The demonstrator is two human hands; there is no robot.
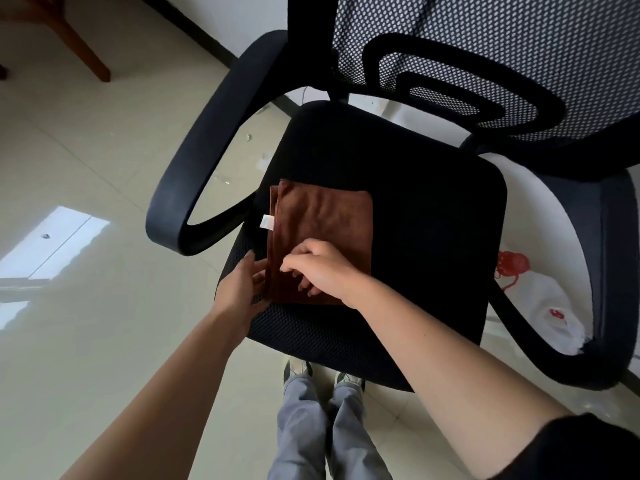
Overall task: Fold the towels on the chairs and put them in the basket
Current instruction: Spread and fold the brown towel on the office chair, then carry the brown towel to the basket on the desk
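A brown towel (322, 220), folded into a rectangle with a small white tag on its left edge, lies flat on the seat of a black office chair (433, 237). My left hand (242, 285) is at the towel's near left edge, fingers straight, their tips slipped under that edge. My right hand (322, 268) rests on top of the towel's near part with fingers bent down onto the cloth. No basket is in view.
The chair's armrests (194, 174) curve up on both sides and its mesh back (485, 46) stands behind. A white plastic bag with red print (540, 303) lies on the tiled floor to the right. A wooden furniture leg (86, 53) is at the far left.
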